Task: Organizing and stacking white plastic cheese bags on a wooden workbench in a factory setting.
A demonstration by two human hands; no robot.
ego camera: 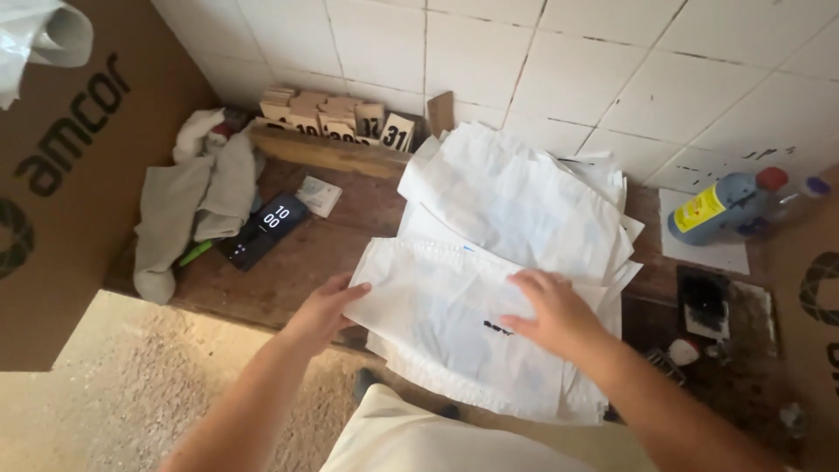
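Both forearms reach in from below toward a wooden table (288, 262) set against a tiled wall. White paper bags (516, 210) lie stacked across its middle. On the topmost bag (437, 323), the left hand (328, 306) pinches the near left edge, thumb above and fingers beneath, while the right hand (555, 310) rests flat with fingers slightly spread. Grey cloths (188, 205) sit far left, beside a dark phone (265, 229); a blue bottle (721, 205) lies far right.
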